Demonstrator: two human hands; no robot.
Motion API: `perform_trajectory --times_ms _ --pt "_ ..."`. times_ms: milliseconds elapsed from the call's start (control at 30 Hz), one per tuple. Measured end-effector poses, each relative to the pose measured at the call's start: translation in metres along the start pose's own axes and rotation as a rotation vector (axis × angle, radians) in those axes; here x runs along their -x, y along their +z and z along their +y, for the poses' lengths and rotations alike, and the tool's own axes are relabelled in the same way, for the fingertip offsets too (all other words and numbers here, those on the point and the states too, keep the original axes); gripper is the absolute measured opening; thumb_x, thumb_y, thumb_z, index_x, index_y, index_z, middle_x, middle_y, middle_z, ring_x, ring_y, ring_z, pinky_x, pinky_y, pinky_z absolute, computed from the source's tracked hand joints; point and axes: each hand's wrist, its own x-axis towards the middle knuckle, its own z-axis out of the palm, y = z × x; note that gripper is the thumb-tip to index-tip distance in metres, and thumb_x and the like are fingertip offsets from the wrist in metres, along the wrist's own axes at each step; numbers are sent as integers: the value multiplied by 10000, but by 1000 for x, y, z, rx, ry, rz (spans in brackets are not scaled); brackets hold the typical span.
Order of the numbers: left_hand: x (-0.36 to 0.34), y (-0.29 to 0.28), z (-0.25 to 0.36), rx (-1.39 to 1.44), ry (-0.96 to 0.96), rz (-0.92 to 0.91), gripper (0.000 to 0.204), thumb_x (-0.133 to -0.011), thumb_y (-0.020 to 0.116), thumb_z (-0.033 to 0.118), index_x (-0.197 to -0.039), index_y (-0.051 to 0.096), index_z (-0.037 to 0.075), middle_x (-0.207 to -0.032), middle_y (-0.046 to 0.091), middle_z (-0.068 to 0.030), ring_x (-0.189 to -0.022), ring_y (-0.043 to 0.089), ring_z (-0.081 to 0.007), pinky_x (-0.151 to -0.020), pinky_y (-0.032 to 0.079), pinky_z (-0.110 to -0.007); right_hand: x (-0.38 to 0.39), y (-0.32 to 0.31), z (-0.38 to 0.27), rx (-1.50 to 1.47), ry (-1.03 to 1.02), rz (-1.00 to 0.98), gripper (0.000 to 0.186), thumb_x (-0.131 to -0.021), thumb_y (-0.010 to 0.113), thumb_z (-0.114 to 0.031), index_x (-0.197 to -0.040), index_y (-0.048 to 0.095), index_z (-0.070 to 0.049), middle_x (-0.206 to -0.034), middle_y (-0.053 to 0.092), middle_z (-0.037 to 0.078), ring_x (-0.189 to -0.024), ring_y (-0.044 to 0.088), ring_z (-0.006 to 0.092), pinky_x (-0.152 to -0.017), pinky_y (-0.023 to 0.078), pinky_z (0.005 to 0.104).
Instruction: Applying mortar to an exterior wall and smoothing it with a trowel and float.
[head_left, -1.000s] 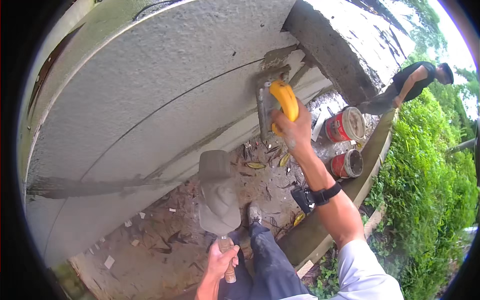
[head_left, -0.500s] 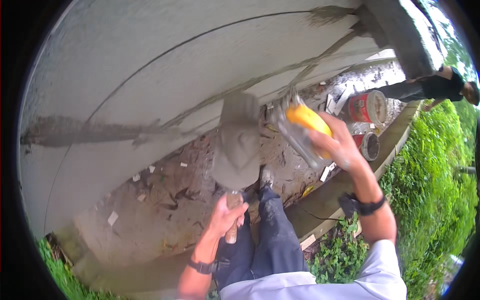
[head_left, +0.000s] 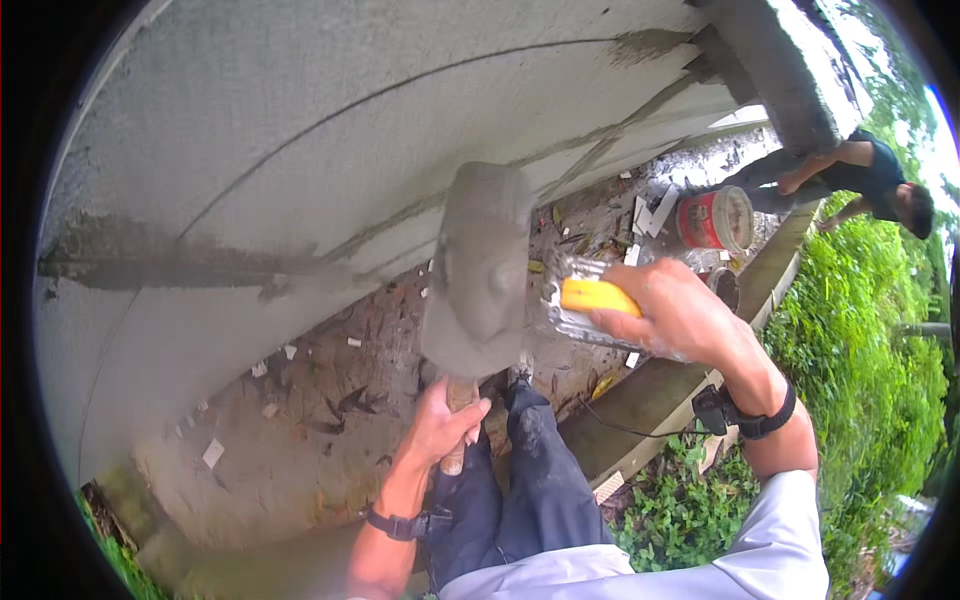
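Observation:
My left hand [head_left: 445, 425] is closed round the wooden handle of a broad trowel [head_left: 452, 345]. The trowel's long blade points away from me and is coated with grey wet mortar [head_left: 480, 275], heaped in the middle. To the right of it, my right hand [head_left: 670, 305] grips the yellow handle of a plastering float [head_left: 598, 297]. The float's metal plate is smeared with mortar, and its left edge sits close to the mortar without visibly touching it. Part of the plate is hidden behind my fingers.
A grey rendered wall [head_left: 330, 150] rises on the left, with a dark cable curving across it. Leaves and white scraps litter the ground [head_left: 310, 400]. Two buckets, one red and white [head_left: 715, 218], stand ahead right. Beyond them a person [head_left: 870, 180] bends by the concrete kerb [head_left: 775, 285], beside green bushes [head_left: 870, 330].
The float has turned flatter and moved slightly nearer to me, from a blurred slanted pose. The left-hand trowel has barely moved. The other person has bent lower, with an arm reaching down.

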Motion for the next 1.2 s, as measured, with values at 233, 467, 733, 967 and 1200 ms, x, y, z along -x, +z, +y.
perform_trajectory --times_ms 233,467,733,967,1200 --pt "29 -16 -9 110 -34 51 258 -788 693 94 -928 484 41 -620 526 -39 -453 526 -127 -416 450 -268 -6 22 33 -813 74 793 365 -781 752 -248 -1014 616 -3 -784 569 -11 -705 520 67 -607 438 238" --pt "54 -27 -34 233 -186 138 231 -801 682 50 -914 480 50 -620 521 -43 -466 539 -138 -409 454 -274 -120 13 26 -924 24 1108 284 -787 686 -170 -983 591 11 -763 574 39 -637 530 97 -551 429 259" --pt "62 -33 -35 260 -192 184 230 -806 675 39 -927 481 55 -622 528 -44 -460 535 -140 -407 447 -272 -105 39 9 -940 32 1056 196 -793 638 -117 -951 584 -14 -728 539 67 -665 506 139 -607 430 316" --pt "54 -30 -27 235 -190 147 233 -805 676 36 -931 480 49 -637 531 -44 -462 536 -134 -412 445 -265 -136 56 1 -708 72 1017 253 -792 673 -168 -965 561 -20 -763 587 102 -640 544 170 -582 448 349" --pt "59 -40 -36 233 -172 149 239 -799 674 32 -930 476 49 -638 526 -47 -457 541 -139 -405 451 -263 -62 13 42 -1693 -46 841 225 -920 567 -274 -967 535 -56 -690 497 -10 -529 466 90 -529 429 273"
